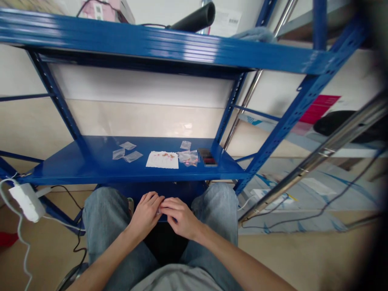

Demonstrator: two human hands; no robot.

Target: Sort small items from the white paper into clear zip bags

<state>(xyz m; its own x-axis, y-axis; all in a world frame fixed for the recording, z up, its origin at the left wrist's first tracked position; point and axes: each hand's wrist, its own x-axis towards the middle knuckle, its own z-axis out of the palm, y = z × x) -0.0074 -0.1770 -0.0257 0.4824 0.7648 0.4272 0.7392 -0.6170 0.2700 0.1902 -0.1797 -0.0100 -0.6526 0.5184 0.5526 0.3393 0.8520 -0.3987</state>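
Note:
My left hand [148, 209] and my right hand [179, 216] meet above my lap, just in front of the blue shelf [100, 169]. Their fingers are curled and touch each other. A small pale, shiny bit shows between the fingertips, but most of it is hidden and its kind is unclear. Beyond my hands on the shelf lies a white sheet [162, 162] with small pink and brown pieces along its far part. Touching its right side are clear plastic bags [188, 157] with reddish contents. More clear bags [132, 156] lie to the left, and one small bag [186, 145] lies farther back.
A dark, blurred-out item [207, 157] lies at the shelf's right end. The upper blue beam [151, 40] crosses above, with a black tube [195, 18] on it. A white power strip [27, 202] with cables hangs at the left. Metal poles [321, 155] stand at the right.

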